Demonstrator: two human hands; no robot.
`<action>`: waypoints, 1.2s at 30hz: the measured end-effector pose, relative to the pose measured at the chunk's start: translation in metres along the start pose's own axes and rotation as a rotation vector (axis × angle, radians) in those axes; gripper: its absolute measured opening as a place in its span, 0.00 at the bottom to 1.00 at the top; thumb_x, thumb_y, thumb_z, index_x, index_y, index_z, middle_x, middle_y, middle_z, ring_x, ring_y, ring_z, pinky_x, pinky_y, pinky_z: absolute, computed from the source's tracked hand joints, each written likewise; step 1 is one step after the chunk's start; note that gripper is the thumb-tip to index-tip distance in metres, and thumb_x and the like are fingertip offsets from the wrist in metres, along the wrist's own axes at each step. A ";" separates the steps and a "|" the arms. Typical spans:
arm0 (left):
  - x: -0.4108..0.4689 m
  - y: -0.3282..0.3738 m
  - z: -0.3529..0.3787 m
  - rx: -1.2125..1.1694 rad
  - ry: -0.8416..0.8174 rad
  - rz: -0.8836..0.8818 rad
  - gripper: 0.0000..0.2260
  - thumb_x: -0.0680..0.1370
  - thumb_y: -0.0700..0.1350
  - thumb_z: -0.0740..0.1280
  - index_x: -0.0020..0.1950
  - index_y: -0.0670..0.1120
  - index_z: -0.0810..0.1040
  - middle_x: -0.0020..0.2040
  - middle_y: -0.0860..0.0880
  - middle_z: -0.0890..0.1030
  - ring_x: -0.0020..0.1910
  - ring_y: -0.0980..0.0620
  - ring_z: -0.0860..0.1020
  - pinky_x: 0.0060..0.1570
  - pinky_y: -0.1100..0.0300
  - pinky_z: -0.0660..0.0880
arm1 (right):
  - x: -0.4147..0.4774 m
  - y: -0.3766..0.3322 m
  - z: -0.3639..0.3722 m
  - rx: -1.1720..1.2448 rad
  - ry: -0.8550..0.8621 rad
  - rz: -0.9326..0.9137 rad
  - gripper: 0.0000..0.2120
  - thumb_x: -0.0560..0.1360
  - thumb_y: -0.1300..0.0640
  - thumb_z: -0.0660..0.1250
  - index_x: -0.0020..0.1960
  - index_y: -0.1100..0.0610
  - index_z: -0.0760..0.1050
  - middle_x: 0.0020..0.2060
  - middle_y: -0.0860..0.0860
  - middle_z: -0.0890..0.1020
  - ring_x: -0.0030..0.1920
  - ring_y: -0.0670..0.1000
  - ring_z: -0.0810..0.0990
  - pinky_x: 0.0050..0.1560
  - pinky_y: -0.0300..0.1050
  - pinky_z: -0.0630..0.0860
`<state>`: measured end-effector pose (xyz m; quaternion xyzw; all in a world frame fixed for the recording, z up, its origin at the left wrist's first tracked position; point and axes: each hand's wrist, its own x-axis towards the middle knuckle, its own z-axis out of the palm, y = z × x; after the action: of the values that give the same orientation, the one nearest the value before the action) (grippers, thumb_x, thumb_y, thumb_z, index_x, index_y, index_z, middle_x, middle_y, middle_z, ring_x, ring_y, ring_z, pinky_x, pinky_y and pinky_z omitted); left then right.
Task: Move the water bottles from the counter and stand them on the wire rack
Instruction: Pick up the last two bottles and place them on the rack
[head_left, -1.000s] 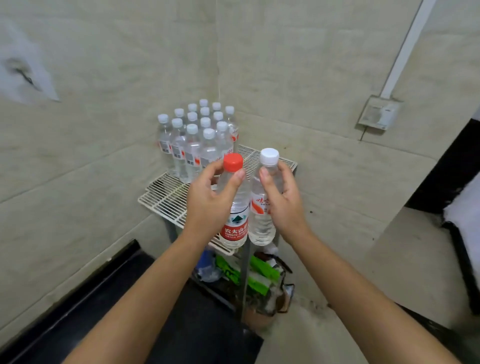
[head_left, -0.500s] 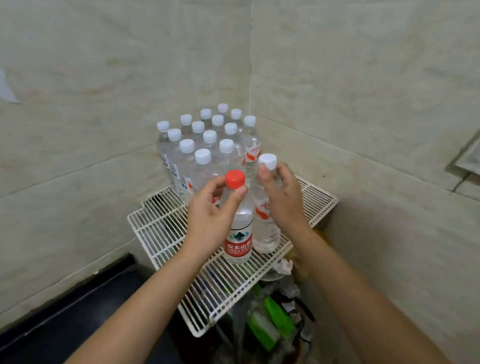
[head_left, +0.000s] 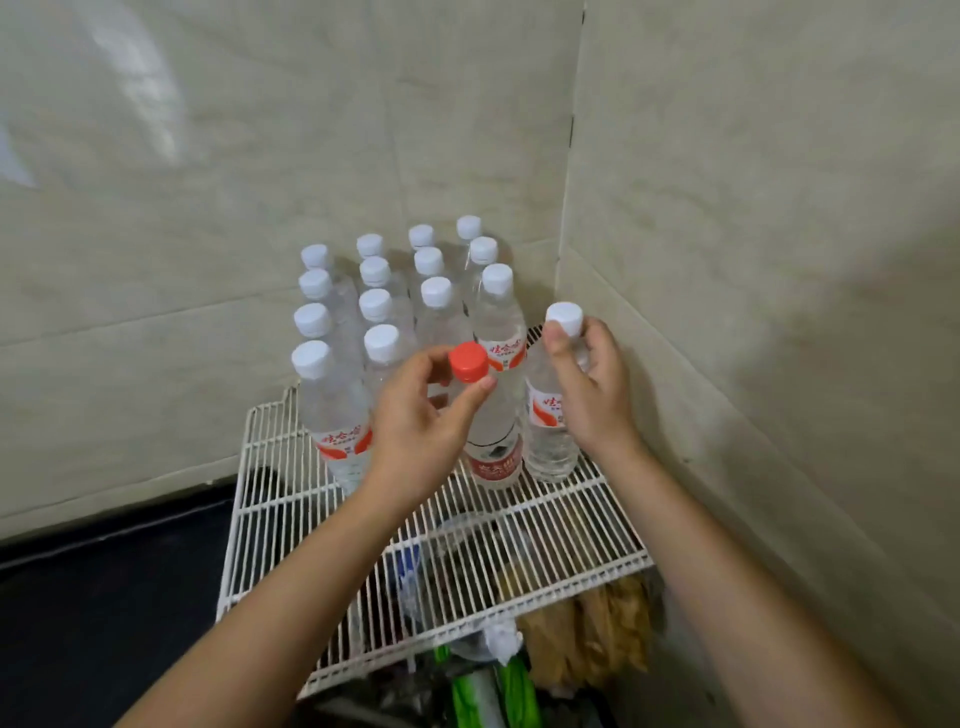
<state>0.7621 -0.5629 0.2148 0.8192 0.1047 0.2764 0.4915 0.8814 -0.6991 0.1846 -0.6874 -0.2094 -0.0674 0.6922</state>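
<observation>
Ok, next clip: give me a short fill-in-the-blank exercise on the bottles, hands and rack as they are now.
1. The left hand grips the bottle with the ____ cap.
2. The right hand holds a bottle whose cap is ____.
3. Both held bottles have their bases on the white ____ rack.
4. The bottles grouped in the corner all stand ____.

Missing words: red; white; wire; upright

Both forearms bare, no sleeves, no jewellery.
</observation>
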 end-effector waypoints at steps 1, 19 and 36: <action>0.003 0.003 0.003 0.049 0.006 0.025 0.10 0.77 0.49 0.74 0.56 0.53 0.78 0.52 0.55 0.83 0.54 0.58 0.80 0.57 0.48 0.80 | 0.005 0.001 0.000 0.000 -0.005 -0.003 0.09 0.78 0.42 0.66 0.50 0.47 0.76 0.45 0.44 0.82 0.47 0.43 0.80 0.51 0.45 0.76; 0.061 0.015 -0.022 0.845 -0.074 0.212 0.20 0.75 0.66 0.67 0.53 0.50 0.80 0.48 0.53 0.84 0.47 0.51 0.81 0.44 0.55 0.74 | 0.028 0.003 0.019 -0.096 -0.266 -0.033 0.12 0.84 0.45 0.61 0.61 0.50 0.76 0.53 0.46 0.83 0.53 0.39 0.79 0.54 0.39 0.75; 0.061 0.010 -0.030 0.705 -0.073 0.263 0.17 0.75 0.56 0.73 0.59 0.49 0.81 0.49 0.51 0.86 0.48 0.50 0.83 0.48 0.50 0.79 | 0.014 0.007 0.030 -0.270 -0.205 -0.100 0.14 0.85 0.46 0.55 0.61 0.55 0.72 0.54 0.51 0.75 0.56 0.48 0.73 0.55 0.29 0.65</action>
<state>0.7948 -0.5187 0.2555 0.9538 0.0699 0.2548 0.1430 0.8909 -0.6661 0.1828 -0.7660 -0.3021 -0.0589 0.5644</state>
